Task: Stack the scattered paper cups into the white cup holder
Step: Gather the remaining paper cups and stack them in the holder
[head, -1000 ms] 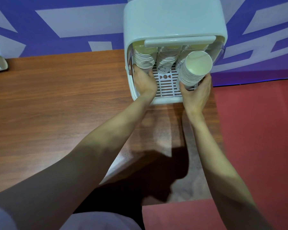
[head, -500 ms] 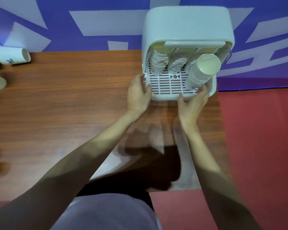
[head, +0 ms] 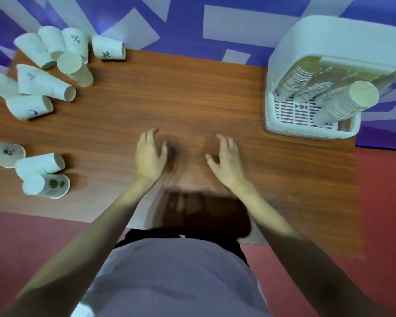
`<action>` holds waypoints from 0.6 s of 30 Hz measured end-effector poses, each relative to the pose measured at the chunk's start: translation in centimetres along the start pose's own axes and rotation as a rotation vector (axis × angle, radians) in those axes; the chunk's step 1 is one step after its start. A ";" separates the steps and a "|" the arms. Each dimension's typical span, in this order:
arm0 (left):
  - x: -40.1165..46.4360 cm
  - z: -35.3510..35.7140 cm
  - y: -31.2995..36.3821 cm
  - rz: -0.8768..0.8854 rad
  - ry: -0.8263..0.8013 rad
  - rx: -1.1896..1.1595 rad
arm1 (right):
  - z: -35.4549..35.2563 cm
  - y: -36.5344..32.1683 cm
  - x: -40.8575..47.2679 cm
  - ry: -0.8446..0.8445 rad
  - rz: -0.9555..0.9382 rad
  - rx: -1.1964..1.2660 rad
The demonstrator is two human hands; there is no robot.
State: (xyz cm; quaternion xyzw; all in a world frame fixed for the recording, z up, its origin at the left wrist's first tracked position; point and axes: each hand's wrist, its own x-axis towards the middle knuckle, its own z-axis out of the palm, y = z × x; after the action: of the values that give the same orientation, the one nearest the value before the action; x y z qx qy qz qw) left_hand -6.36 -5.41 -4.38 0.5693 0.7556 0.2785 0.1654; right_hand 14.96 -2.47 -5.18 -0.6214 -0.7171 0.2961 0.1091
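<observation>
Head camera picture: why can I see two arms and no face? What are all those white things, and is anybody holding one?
The camera sits on the person's head and looks down, so you see only their arms. The left hand and right hand hover open over the brown table, holding nothing. On the left lie loose paper cups, tipped over in a jumble. On the right stands the white cup holder, a box with rows of stacked cups inside. One tall stack of cups leans out at its front. The job is to put the loose cups in there.
</observation>
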 end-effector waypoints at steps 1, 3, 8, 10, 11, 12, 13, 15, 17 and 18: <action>-0.1 -1.1 -1.0 -0.030 -0.010 0.001 | 0.5 -1.6 -0.2 -0.030 -0.025 -0.024; -0.2 -3.6 -4.1 -0.034 0.036 0.027 | 1.5 -5.5 -0.4 -0.052 -0.073 -0.069; 0.6 -10.2 -9.7 -0.023 0.168 -0.018 | 5.7 -13.2 0.1 -0.154 -0.176 -0.093; 0.8 -12.7 -12.3 -0.040 0.202 -0.036 | 7.5 -16.1 0.1 -0.191 -0.222 -0.067; 1.0 -13.9 -13.6 -0.058 0.214 -0.048 | 8.5 -17.6 0.1 -0.209 -0.255 -0.054; 1.1 -15.1 -15.1 -0.072 0.227 -0.064 | 9.4 -19.1 0.0 -0.238 -0.285 -0.047; 1.3 -16.2 -16.5 -0.091 0.234 -0.080 | 10.4 -20.4 0.0 -0.271 -0.320 -0.040; 1.5 -18.4 -19.5 -0.113 0.244 -0.092 | 12.6 -23.0 -0.2 -0.311 -0.403 -0.046; 1.4 -20.2 -22.3 -0.158 0.241 -0.094 | 14.7 -25.3 -0.3 -0.348 -0.485 -0.060; 1.3 -20.9 -23.5 -0.206 0.232 -0.094 | 15.6 -26.4 -0.4 -0.368 -0.521 -0.067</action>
State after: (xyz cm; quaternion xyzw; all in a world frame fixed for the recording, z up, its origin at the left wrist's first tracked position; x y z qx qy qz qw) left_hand -36.64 -13.65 -2.10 0.4443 0.8102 0.3591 0.1311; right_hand -14.97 -8.78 -2.76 -0.3560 -0.8692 0.3420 0.0292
